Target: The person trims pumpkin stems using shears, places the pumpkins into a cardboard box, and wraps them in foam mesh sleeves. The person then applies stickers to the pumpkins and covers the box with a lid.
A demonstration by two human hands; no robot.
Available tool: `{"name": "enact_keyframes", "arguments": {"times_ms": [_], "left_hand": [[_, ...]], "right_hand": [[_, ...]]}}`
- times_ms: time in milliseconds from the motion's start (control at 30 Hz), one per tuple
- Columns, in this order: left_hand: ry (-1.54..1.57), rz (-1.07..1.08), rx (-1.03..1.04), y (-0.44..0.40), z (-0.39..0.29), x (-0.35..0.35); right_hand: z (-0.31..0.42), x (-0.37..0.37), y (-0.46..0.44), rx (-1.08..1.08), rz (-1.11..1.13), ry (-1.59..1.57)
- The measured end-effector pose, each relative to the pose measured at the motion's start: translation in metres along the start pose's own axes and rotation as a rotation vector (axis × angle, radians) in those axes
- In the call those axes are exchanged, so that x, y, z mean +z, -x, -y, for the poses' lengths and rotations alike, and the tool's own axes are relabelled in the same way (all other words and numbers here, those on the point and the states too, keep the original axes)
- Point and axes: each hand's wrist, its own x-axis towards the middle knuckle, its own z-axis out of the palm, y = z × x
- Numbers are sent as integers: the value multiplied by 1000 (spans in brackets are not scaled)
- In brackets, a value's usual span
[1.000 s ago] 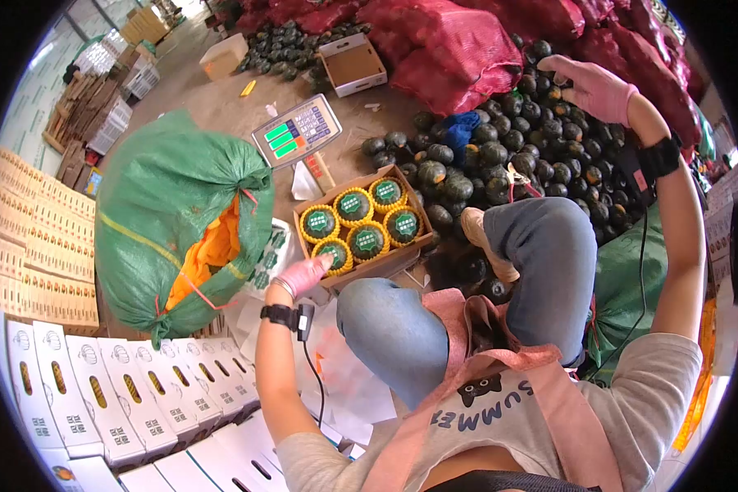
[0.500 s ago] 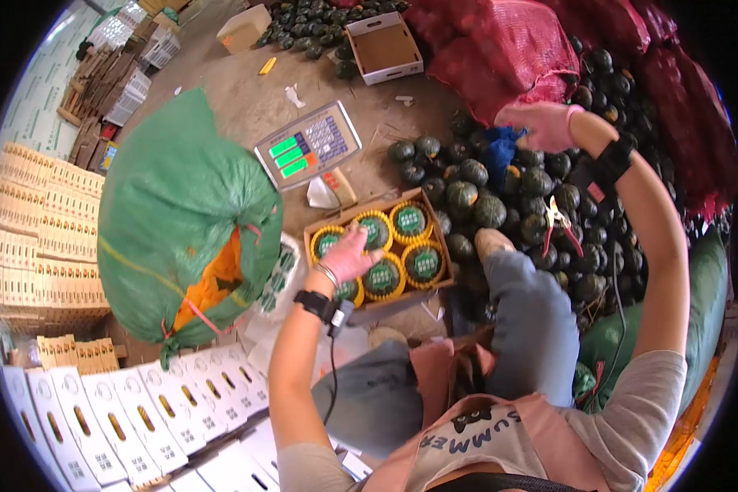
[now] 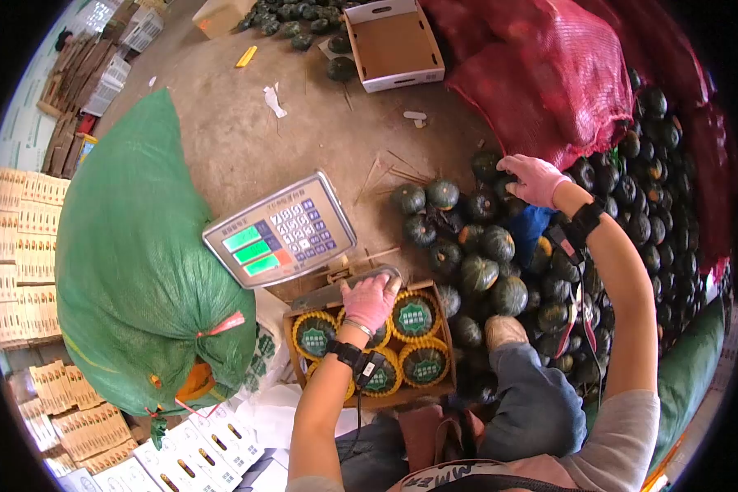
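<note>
My left hand (image 3: 369,301), in a pink glove, reaches over the far side of an open carton (image 3: 410,399), its fingers spread. Inside the carton sit several dark green squashes in yellow foam collars with green labels, one squash (image 3: 416,316) right of the hand. That hand partly hides the far middle squash. My right hand (image 3: 535,180), also gloved in pink, hovers above a heap of loose squashes with thumb and fingers apart. Its fingertips are close to a dark squash (image 3: 485,165); whether they touch it I cannot tell. Under the wrist lies something blue (image 3: 530,225).
A digital scale display (image 3: 279,230) stands just beyond the carton. To the left bulges a green woven sack (image 3: 131,246). Red net sacks (image 3: 541,74) rise behind the heap. A white carton tray (image 3: 395,49) lies farther back. Red-handled shears (image 3: 576,316) hang by my right forearm.
My right hand has moved from beside the red net sack towards the squashes at the heap's edge. My left hand has shifted to the carton's far side. The camera view has tilted and moved closer.
</note>
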Motion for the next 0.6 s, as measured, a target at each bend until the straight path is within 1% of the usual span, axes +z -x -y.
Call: {"name": "enact_keyframes", "arguments": {"times_ms": [33, 67, 100, 167, 200, 300, 333, 433, 467, 567, 600], "left_hand": [[9, 99, -59, -6, 0, -8], [38, 70, -61, -10, 3, -7], [67, 39, -62, -11, 6, -5], [46, -144, 54, -13, 7, -13], [16, -190, 88, -15, 9, -15], [20, -53, -125, -19, 12, -16], [-10, -31, -215, -20, 15, -11], [-11, 7, -279, -22, 13, -10], [-8, -12, -270, -23, 5, -19], [27, -29, -322, -22, 7, -13], [15, -21, -330, -21, 7, -12]], "right_hand": [[-3, -5, -10, 16, -41, 25], [-5, -12, -24, 68, -12, 34], [-15, -13, -39, 72, -25, 34], [-35, -10, -70, 83, -55, 27], [-43, -11, -87, 114, -12, 23], [-65, 1, -132, 94, -53, 0], [-63, -3, -145, 127, 5, 19], [-68, 2, -182, 92, -26, 83], [-79, 9, -200, 94, -8, 86], [-94, 21, -242, 66, -125, 118], [-97, 23, -254, 101, -115, 110]]}}
